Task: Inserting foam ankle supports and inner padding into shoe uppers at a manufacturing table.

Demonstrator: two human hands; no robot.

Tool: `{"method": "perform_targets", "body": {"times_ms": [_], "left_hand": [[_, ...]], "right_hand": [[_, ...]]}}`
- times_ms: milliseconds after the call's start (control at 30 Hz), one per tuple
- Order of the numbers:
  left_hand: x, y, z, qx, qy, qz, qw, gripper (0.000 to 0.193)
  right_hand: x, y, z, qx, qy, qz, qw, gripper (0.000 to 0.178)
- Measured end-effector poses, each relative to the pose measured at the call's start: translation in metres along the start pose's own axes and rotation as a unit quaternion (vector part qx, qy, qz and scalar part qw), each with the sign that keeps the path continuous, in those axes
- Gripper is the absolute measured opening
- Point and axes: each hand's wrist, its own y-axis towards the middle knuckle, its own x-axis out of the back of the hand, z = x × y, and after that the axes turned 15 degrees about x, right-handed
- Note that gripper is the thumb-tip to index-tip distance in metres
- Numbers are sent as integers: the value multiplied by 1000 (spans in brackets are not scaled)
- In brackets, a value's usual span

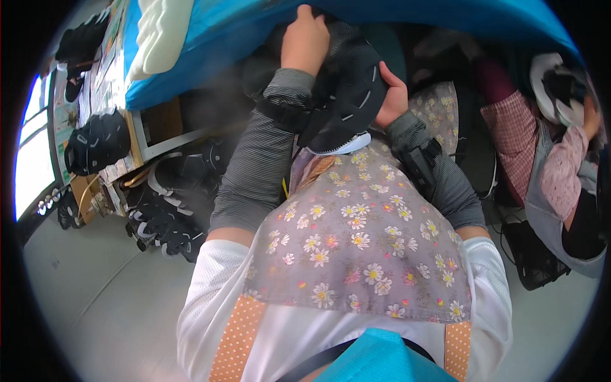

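Both my hands are up in front of me at a black shoe (pixel 356 92) with short white dashes and a pale, toothed edge at its near end. My right hand (pixel 391 99) grips its right side, thumb up along the surface and fingers mostly hidden behind. My left hand (pixel 307 41) is closed at the far left part of the dark piece, its fingers curled and their tips out of sight. The shoe is held above my flowered apron (pixel 363 242). Striped grey sleeves cover both forearms.
A blue-covered surface (pixel 219 54) runs across the far side, with a white wavy moulded piece (pixel 162 35) on it. Black shoes (pixel 168 223) are stacked low at left. At right, another person's hand (pixel 592 118) is beside a white-and-black item (pixel 557 89). A black crate (pixel 534 254) stands below.
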Motion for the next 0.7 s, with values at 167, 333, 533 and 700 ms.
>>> {"method": "perform_targets", "body": {"times_ms": [167, 333, 533, 700], "left_hand": [[-29, 8, 23, 25, -65, 5, 998, 24], [-42, 7, 29, 39, -100, -15, 994, 27], [-13, -7, 12, -4, -86, -15, 996, 34], [17, -16, -17, -39, -117, -64, 990, 33]], "right_hand": [[-4, 1, 5, 7, -52, -20, 998, 49], [-6, -2, 5, 9, -41, 17, 999, 51], [-16, -9, 4, 35, -65, -1, 997, 48], [-18, -16, 2, 47, -71, 4, 996, 45]]}}
